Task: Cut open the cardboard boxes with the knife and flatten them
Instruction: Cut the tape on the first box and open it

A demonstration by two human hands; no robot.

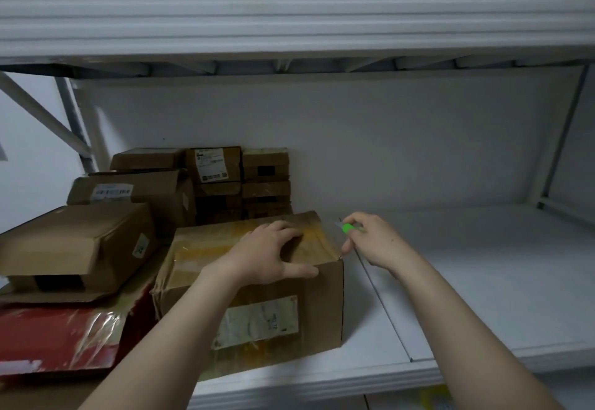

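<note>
White metal shelving (pixel 483 297), white wall (pixel 354 139) behind, dim light.

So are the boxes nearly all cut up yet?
Not nearly. Nothing looks cut yet: the big box is still taped shut on top. In hand: the left hand rests on its top while the right hand holds the green knife by its far corner. Left: cutting and flattening it, then the stacked boxes behind.
</note>
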